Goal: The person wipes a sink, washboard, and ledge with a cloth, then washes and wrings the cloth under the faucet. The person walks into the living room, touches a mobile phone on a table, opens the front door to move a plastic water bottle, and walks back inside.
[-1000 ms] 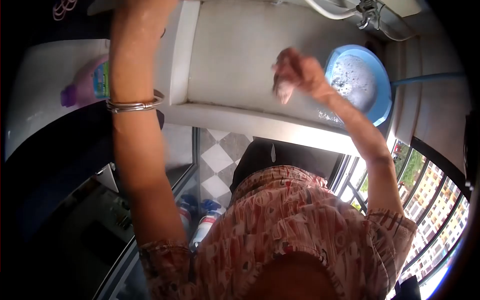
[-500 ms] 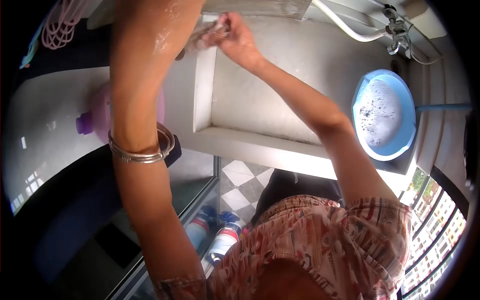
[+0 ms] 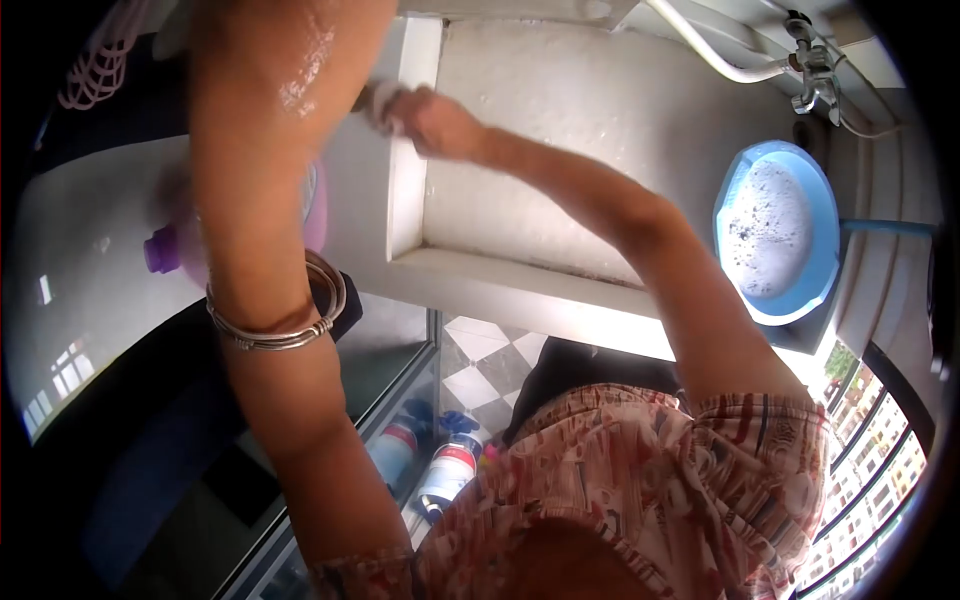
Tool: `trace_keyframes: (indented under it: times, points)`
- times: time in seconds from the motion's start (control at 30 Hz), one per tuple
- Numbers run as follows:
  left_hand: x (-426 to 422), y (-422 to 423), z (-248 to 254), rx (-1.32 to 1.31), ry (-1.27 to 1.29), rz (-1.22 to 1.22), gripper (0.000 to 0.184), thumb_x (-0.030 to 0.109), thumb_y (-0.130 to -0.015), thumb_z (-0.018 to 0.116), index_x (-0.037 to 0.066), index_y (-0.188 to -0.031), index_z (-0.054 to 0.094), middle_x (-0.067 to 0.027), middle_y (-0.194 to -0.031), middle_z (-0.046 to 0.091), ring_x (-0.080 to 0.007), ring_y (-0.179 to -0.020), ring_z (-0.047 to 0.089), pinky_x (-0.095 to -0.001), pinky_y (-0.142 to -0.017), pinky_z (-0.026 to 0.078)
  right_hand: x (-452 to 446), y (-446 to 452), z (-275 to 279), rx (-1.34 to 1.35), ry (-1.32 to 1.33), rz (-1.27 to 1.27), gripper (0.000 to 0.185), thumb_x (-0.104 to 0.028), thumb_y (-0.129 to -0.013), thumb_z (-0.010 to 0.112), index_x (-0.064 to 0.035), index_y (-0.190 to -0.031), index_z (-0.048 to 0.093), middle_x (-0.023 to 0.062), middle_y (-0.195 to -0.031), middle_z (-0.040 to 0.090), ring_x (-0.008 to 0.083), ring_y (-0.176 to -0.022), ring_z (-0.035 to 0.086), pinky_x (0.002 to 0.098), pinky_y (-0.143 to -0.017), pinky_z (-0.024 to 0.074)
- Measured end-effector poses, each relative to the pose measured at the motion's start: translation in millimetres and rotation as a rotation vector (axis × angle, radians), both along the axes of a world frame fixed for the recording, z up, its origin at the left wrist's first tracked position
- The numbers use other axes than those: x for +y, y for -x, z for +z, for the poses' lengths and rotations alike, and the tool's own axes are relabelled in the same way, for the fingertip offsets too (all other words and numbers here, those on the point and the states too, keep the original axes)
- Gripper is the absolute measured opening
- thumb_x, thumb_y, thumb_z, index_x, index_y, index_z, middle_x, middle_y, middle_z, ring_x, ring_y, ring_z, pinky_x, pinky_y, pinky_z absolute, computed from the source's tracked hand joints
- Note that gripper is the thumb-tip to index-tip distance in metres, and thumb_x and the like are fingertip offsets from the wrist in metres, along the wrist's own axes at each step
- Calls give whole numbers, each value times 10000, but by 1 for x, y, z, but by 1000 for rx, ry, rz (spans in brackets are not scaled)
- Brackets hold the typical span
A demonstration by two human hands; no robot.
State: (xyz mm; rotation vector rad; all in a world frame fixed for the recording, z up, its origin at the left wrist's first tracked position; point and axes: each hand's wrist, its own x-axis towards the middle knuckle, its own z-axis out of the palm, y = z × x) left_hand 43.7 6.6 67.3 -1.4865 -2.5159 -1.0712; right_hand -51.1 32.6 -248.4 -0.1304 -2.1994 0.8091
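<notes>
My right hand (image 3: 440,125) is over the left wall of the sink (image 3: 407,190), its fingers curled closed. At its fingertips is a pale, blurred thing (image 3: 383,105) that I cannot make out. My left arm (image 3: 265,230) rises close to the camera along the left side, its skin wet and shiny near the top. Metal bangles (image 3: 285,338) circle it. The left hand itself is beyond the top edge, out of view. Behind that arm, a pink bottle with a purple cap (image 3: 160,250) is partly hidden.
A blue basin (image 3: 828,235) of foamy water stands at the sink's right end, beneath a wall tap (image 3: 815,70) with a white pipe (image 3: 715,68). Bottles (image 3: 447,475) stand low down near the checkered floor (image 3: 480,370). Window bars (image 3: 870,450) are at the lower right.
My right hand has moved down and slightly left, from above the sink's corner to over its left wall. My left arm has shifted slightly left, and the view has tilted a little.
</notes>
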Motion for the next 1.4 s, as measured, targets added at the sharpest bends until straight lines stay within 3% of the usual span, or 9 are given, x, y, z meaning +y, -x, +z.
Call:
trace_keyframes:
  times: [0.2, 0.3, 0.67, 0.8, 0.93, 1.1, 1.2, 1.37, 1.4]
  points:
    - [5, 16, -19, 109, -85, -251, 646, 609, -824, 378, -16, -931, 501, -79, -737, 516, -179, -609, 561, -251, -555, 413, -64, -32, 25, 43, -239, 282, 109, -196, -744, 536, -100, -789, 563, 70, -949, 540, 216, -1038, 463, 396, -924, 331]
    - [2, 22, -19, 129, -63, -244, 640, 601, -828, 375, -16, -936, 506, -77, -739, 526, -173, -608, 545, -249, -561, 406, -46, 18, 8, 10, -369, -45, 136, -217, -744, 534, -100, -810, 560, 64, -960, 538, 208, -1020, 474, 371, -909, 336]
    - [-3, 32, -20, 203, 0, -239, 619, 572, -842, 364, -16, -953, 523, -67, -747, 562, -153, -605, 488, -242, -580, 379, 23, 99, 9, -202, -123, -217, 180, -185, -744, 546, -125, -914, 545, 67, -896, 542, 241, -882, 532, 331, -732, 460]
    - [-5, 42, -16, 239, 10, -250, 612, 562, -848, 359, -16, -959, 529, -63, -750, 575, -146, -604, 467, -240, -587, 370, -23, 93, -1, 29, -62, -162, 85, -152, -723, 532, -70, -745, 545, 137, -734, 527, 298, -724, 546, 401, -669, 458]
    - [-7, 49, -18, 271, 35, -261, 605, 551, -853, 355, -16, -965, 536, -59, -753, 588, -138, -602, 446, -237, -594, 360, -77, 39, 0, 139, -130, 46, 204, -158, -650, 577, -128, -852, 569, 66, -881, 529, 265, -843, 507, 403, -735, 430]
    - [-4, 55, -20, 308, 60, -264, 597, 538, -859, 350, -16, -973, 544, -55, -756, 605, -129, -601, 421, -234, -602, 348, -57, 33, 12, -194, -297, 236, 216, -115, -647, 551, -107, -860, 582, 96, -742, 571, 272, -792, 548, 421, -773, 430]
    - [-3, 57, -23, 326, 70, -260, 593, 530, -863, 347, -16, -977, 548, -52, -758, 615, -123, -600, 405, -232, -608, 341, 5, 59, 30, 83, 109, 19, 264, -75, -678, 514, 17, -920, 563, 186, -766, 564, 339, -778, 541, 399, -720, 460]
    - [-2, 57, -26, 380, 91, -247, 586, 517, -870, 342, -16, -985, 556, -48, -762, 631, -114, -598, 379, -229, -616, 328, 44, 100, 36, 272, -27, -33, 289, -136, -685, 564, -119, -971, 598, 155, -893, 575, 312, -886, 530, 363, -778, 446]
    - [0, 57, -25, 401, 97, -246, 584, 514, -871, 341, -16, -987, 558, -47, -762, 635, -112, -598, 374, -229, -618, 326, 37, 100, 35, 23, -136, -195, 269, -165, -676, 583, -157, -944, 615, 133, -919, 581, 294, -902, 531, 346, -784, 442]
